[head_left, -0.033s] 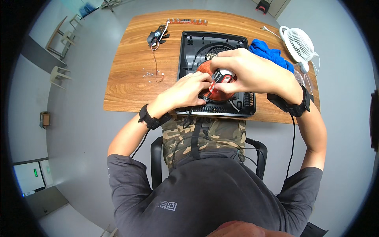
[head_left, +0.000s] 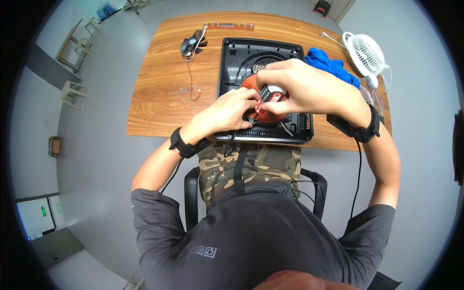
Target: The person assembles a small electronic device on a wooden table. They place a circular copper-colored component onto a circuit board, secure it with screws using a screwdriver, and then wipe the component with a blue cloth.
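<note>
In my right hand point(head_left: 299, 87) is a screwdriver point(head_left: 274, 95) with a thick black, white and red handle. Its shaft slants down toward the near left of a round copper-coloured coil point(head_left: 250, 83). My left hand point(head_left: 232, 110) is beside the shaft, with bent fingertips at the screwdriver's front end and the thumb lower, at the coil's near edge. What lies between those left fingers is hidden. The coil sits inside an open black plastic housing point(head_left: 234, 67), whose round vent grille shows behind it. A short pale wire point(head_left: 287, 129) sticks out at the coil's near side.
On the wooden table point(head_left: 159, 87), a small black fan point(head_left: 193, 44) with wires and a narrow circuit board point(head_left: 229, 26) lie far left. Several small screws point(head_left: 181, 91) are scattered nearer. A blue cloth point(head_left: 331, 66) and a white fan point(head_left: 366, 54) are at right. Cables hang from both wrist straps.
</note>
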Demonstrator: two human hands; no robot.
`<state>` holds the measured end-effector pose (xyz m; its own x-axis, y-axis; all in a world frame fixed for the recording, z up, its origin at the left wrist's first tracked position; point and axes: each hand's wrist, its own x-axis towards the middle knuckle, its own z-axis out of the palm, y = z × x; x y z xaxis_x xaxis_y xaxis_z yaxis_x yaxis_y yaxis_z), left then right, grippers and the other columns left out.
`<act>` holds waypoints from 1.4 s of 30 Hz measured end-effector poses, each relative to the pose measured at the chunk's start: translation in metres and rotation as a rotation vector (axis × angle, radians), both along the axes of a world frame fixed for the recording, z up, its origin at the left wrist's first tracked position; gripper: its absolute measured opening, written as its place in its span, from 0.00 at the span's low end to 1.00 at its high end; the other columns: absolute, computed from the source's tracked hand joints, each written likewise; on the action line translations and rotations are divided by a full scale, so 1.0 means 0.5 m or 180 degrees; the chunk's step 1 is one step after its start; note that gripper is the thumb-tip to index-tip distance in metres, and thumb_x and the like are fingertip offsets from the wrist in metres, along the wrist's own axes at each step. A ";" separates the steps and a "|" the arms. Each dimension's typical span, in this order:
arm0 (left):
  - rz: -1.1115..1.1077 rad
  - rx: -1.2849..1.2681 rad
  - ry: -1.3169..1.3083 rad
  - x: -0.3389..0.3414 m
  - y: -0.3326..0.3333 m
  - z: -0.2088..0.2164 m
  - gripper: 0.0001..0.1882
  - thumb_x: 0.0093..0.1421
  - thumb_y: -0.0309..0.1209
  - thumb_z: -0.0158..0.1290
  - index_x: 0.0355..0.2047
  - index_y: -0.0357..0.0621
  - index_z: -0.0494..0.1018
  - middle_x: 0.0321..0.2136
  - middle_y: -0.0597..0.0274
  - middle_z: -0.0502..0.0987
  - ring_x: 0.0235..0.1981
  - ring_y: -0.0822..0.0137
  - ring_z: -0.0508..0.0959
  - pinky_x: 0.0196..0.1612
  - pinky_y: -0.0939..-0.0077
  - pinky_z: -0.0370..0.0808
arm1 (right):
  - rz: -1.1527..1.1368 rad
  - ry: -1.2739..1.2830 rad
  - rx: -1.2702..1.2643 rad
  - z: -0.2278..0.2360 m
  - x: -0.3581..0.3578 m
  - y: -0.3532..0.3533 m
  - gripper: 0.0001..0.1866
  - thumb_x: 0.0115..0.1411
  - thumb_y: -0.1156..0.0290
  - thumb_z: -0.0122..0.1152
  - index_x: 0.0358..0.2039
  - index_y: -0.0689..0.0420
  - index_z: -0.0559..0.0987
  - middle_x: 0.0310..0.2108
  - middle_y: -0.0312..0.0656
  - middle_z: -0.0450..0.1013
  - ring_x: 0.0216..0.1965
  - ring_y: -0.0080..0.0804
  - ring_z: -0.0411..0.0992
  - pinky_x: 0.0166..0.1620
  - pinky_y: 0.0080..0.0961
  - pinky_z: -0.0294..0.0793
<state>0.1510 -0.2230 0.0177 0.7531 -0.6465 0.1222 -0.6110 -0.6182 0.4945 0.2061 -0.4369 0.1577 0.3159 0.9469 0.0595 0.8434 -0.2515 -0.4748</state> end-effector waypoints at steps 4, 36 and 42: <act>0.0073 0.0115 0.0174 -0.003 0.001 0.013 0.27 0.46 0.32 0.71 0.46 0.36 0.79 0.48 0.57 0.75 0.54 0.53 0.74 0.59 0.58 0.71 | -0.0034 -0.0008 -0.0206 0.007 -0.006 0.012 0.16 0.58 0.64 0.67 0.37 0.64 0.75 0.33 0.53 0.75 0.39 0.54 0.78 0.44 0.43 0.78; 0.0048 -0.0128 0.0290 0.009 -0.001 -0.005 0.24 0.44 0.31 0.72 0.42 0.40 0.79 0.41 0.53 0.78 0.50 0.50 0.75 0.55 0.56 0.73 | 0.0033 -0.0385 -0.0494 -0.005 -0.034 0.022 0.17 0.62 0.60 0.68 0.38 0.62 0.76 0.37 0.53 0.79 0.35 0.54 0.79 0.38 0.42 0.80; 0.0187 -0.0332 0.0267 0.004 -0.005 0.006 0.31 0.42 0.29 0.73 0.48 0.38 0.77 0.47 0.55 0.77 0.51 0.50 0.75 0.57 0.55 0.73 | -0.0267 -0.0844 -0.0631 0.002 -0.037 0.034 0.20 0.64 0.54 0.64 0.42 0.61 0.78 0.27 0.51 0.80 0.28 0.52 0.80 0.34 0.41 0.80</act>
<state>0.1529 -0.2256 0.0208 0.7996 -0.5881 0.1216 -0.5291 -0.5943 0.6057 0.1876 -0.4202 0.1586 0.3913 0.9197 -0.0325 0.9034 -0.3907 -0.1767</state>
